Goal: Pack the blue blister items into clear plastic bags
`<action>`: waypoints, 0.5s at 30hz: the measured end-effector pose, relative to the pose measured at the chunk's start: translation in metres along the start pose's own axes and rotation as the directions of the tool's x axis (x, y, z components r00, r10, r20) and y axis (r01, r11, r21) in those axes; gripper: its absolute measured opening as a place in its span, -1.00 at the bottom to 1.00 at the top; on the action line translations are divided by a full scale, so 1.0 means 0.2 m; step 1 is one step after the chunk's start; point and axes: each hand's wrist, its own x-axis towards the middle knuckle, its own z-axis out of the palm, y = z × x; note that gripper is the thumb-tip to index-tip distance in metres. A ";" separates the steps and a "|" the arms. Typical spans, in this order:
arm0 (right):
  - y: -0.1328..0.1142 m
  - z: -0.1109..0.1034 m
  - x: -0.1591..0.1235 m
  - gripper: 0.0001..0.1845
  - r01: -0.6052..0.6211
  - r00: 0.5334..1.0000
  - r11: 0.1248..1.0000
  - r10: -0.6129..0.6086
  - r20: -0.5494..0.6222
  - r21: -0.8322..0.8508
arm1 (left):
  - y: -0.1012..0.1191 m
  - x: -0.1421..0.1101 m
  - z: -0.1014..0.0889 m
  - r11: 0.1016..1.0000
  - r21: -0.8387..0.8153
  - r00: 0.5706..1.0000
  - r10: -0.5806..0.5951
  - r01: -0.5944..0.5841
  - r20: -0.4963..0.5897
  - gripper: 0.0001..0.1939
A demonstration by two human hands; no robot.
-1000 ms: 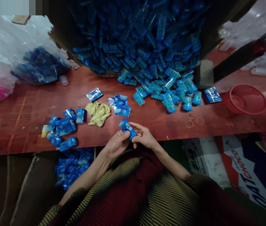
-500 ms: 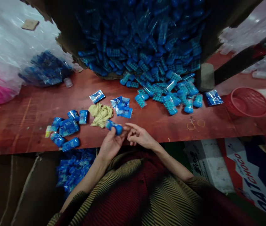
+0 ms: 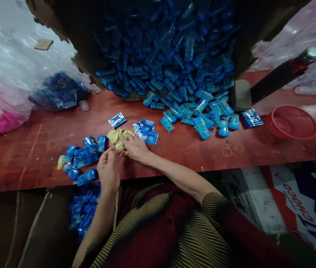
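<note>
My right hand (image 3: 134, 147) lies on the red table (image 3: 174, 145) with its fingers spread flat over the near edge of a crumpled yellow cloth (image 3: 115, 135). My left hand (image 3: 108, 169) hovers at the table's front edge just below the cloth, back up and fingers curled; whatever is under it is hidden. Several wrapped blue packets (image 3: 84, 156) lie to the left of my left hand. Flat blue sachets (image 3: 146, 132) lie just right of the cloth, with one more sachet (image 3: 117, 120) behind it.
A torn cardboard box (image 3: 71, 48) spills a big pile of blue pill-shaped packs (image 3: 174, 74) onto the table. A red basket (image 3: 292, 123) and rubber bands (image 3: 232, 149) sit at right. Plastic bags (image 3: 12, 85) are at left. More blue packets (image 3: 82, 212) lie below the table.
My right hand moved left onto the yellow cloth. My left hand, which held a blue packet, dropped leftward and turned back-up; the packet is no longer visible. The camera tilted slightly.
</note>
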 end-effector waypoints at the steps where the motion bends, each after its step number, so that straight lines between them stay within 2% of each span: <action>1: -0.01 0.03 0.05 -0.51 -0.009 1.000 1.000 0.009 0.006 -0.027 | -0.03 0.02 0.01 0.985 0.114 0.991 0.130 -0.128 -0.012 -0.81; 2: -0.01 0.04 0.09 -0.62 -0.011 1.000 0.999 0.012 0.013 -0.040 | -0.06 0.05 0.02 0.944 0.229 0.970 0.245 -0.238 -0.002 -0.79; 4: 0.00 0.05 0.12 -0.73 0.011 0.999 0.999 -0.010 0.036 -0.033 | -0.12 0.12 0.03 0.826 0.408 0.919 0.380 -0.388 0.105 -0.74; 7: 0.04 0.00 0.06 -0.68 0.106 0.989 0.994 -0.108 0.103 0.017 | -0.20 0.20 0.02 0.641 0.591 0.870 0.406 -0.490 0.280 -0.69; 10: 0.12 -0.10 -0.06 -0.70 0.122 0.984 0.992 -0.124 0.130 0.023 | -0.27 0.20 0.01 0.495 0.692 0.843 0.407 -0.526 0.351 -0.65; 12: 0.19 -0.18 -0.13 -0.70 -0.018 0.999 0.999 0.019 0.036 -0.042 | -0.29 0.18 0.01 0.419 0.734 0.833 0.406 -0.535 0.375 -0.65; 15: 0.30 -0.24 -0.14 -0.65 -0.238 0.970 0.964 0.229 -0.088 -0.122 | -0.29 0.15 0.04 0.337 0.790 0.839 0.392 -0.513 0.378 -0.64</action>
